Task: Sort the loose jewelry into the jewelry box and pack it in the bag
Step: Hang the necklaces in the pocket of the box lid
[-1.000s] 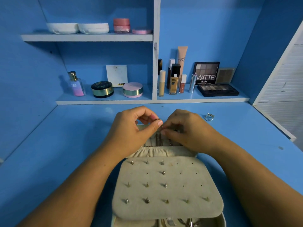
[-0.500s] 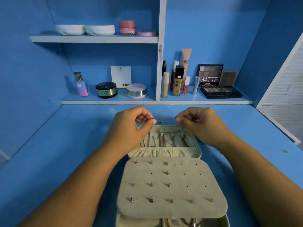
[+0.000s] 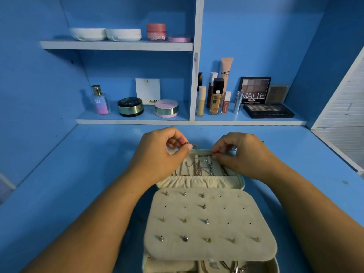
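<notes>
An open cream jewelry box (image 3: 199, 182) lies on the blue desk in front of me. Its far lid holds several hanging chains (image 3: 199, 168) above a gathered pocket. A padded earring flap (image 3: 210, 225) with several studs covers the near half. My left hand (image 3: 159, 156) and my right hand (image 3: 244, 154) each pinch one end of a thin chain (image 3: 201, 151), stretched between them just over the lid's top edge. A small ring (image 3: 262, 141) peeks out on the desk behind my right hand.
The low shelf behind the box carries a perfume bottle (image 3: 100, 100), round compacts (image 3: 130, 106), foundation tubes (image 3: 215, 97) and eyeshadow palettes (image 3: 267, 110). White bowls (image 3: 106, 34) and a pink jar (image 3: 156, 32) stand on the upper shelf. A white louvered panel (image 3: 346, 115) stands at the right.
My hands moved apart and drew the thin chain out straight, then lowered it slightly toward the lid's top edge. The view shifted a little.
</notes>
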`<state>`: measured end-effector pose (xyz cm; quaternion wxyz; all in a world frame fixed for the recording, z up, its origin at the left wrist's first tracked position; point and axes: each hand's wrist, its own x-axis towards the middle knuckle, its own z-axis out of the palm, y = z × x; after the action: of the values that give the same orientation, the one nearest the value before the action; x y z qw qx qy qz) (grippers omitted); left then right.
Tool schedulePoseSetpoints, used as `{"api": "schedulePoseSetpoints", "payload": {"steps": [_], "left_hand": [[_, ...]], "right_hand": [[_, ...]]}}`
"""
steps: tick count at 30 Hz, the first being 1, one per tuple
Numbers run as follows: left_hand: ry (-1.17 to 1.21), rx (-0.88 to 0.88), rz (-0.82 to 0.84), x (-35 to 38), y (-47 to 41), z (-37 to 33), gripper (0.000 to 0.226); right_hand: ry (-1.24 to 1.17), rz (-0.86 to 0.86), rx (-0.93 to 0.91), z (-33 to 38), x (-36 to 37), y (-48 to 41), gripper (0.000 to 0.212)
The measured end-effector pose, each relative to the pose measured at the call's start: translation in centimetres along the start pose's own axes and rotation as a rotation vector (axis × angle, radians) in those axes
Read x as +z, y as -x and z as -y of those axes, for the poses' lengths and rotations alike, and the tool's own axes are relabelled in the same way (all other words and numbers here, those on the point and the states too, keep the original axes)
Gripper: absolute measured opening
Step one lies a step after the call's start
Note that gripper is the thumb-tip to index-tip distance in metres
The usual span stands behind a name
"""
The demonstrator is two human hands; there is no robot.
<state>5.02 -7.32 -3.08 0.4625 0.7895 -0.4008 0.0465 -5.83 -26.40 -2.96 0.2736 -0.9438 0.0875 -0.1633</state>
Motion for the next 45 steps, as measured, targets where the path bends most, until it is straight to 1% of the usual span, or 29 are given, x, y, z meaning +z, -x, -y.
{"api": "schedulePoseSetpoints", "payload": {"steps": [2, 6, 8, 12, 15, 18, 21, 24, 27, 29, 30, 33, 36, 39, 42, 45], "left_hand": [[0.024, -0.010, 0.031, -0.1, 0.0, -0.1, 0.011], [0.206, -0.031, 0.144, -0.3, 0.0, -0.9, 0.012], [0.245, -0.030, 0.163, -0.3, 0.0, -1.2, 0.012], [0.228, -0.040, 0.190, -0.4, 0.0, -1.2, 0.013], [0.193, -0.043, 0.223, -0.8, 0.0, -0.9, 0.009], [0.165, -0.043, 0.286, -0.9, 0.1, -0.8, 0.012], [0.165, -0.031, 0.319, -0.7, 0.2, -1.1, 0.009], [0.220, -0.017, 0.338, -0.7, 0.2, -1.4, 0.008], [0.321, -0.009, 0.339, -0.9, 0.2, -1.9, 0.016], [0.350, -0.006, 0.333, -0.9, 0.1, -2.0, 0.019], [0.350, -0.005, 0.330, -0.9, 0.1, -1.9, 0.019], [0.308, -0.013, 0.306, -0.8, 0.0, -1.7, 0.019], [0.132, 0.009, 0.282, -1.0, 0.0, -0.9, 0.015], [-0.107, 0.020, 0.343, -1.2, 0.1, -0.1, 0.016], [-0.158, 0.006, 0.433, -1.2, 0.1, -0.1, 0.020], [-0.145, -0.005, 0.492, -1.3, 0.1, -0.2, 0.020]], "right_hand": [[-0.019, 0.022, -0.002, 0.0, -0.2, 0.1, 0.016], [-0.064, 0.073, 0.018, 0.0, -0.9, 0.2, 0.011], [-0.086, 0.095, 0.021, 0.1, -1.2, 0.3, 0.012], [-0.073, 0.172, 0.039, 0.2, -1.5, 0.3, 0.011], [-0.039, 0.227, 0.006, 0.2, -1.5, 0.4, 0.008], [-0.056, 0.233, -0.002, 0.5, -1.6, 0.6, 0.009], [-0.091, 0.208, -0.012, 0.8, -1.8, 0.6, 0.017], [-0.125, 0.233, -0.055, 1.4, -1.5, 0.6, 0.021], [-0.136, 0.287, -0.113, 2.1, -0.4, 0.7, 0.016], [-0.175, 0.299, -0.117, 2.4, -0.1, 0.7, 0.016], [-0.214, 0.311, -0.112, 2.5, -0.3, 0.7, 0.012], [-0.247, 0.329, -0.095, 2.4, -1.0, 0.7, 0.008], [-0.197, 0.293, -0.025, 1.9, -1.8, 0.8, 0.004], [-0.121, 0.290, -0.007, 1.5, -1.9, 0.9, 0.005], [-0.070, 0.287, -0.017, 1.7, -1.7, 1.0, 0.006], [-0.045, 0.295, 0.000, 2.1, -1.7, 1.0, 0.006]]}}
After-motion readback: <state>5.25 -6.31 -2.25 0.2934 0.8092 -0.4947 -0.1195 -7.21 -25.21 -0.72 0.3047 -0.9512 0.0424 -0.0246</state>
